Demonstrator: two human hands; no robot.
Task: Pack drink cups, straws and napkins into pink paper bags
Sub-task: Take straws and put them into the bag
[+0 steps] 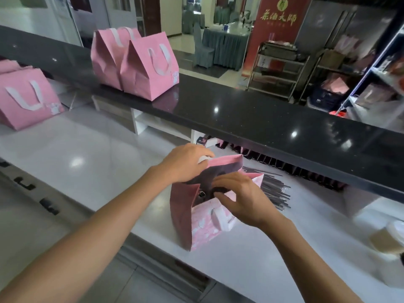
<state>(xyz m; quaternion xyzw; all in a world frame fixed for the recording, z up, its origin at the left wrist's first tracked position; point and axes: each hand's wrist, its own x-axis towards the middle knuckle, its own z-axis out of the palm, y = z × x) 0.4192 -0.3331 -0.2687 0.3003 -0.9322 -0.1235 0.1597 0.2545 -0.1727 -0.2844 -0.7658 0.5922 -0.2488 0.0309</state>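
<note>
A pink paper bag (202, 228) stands open on the white counter (91, 162) in front of me. My left hand (185, 165) grips the bag's far rim together with its white handle. My right hand (242, 199) is at the bag's mouth, fingers curled over the near rim and reaching inside. The bag's inside is dark, and what it holds is hidden. A heap of black wrapped straws (274, 191) lies just right of the bag. A drink cup (387, 239) with a pale lid stands at the right edge.
Two closed pink bags (148, 68) stand on the raised black bar top (251, 114). Another pink bag (26, 99) lies at the far left of the counter. Dark packets (284, 165) line the space under the bar top. Drawers run along the counter's near front.
</note>
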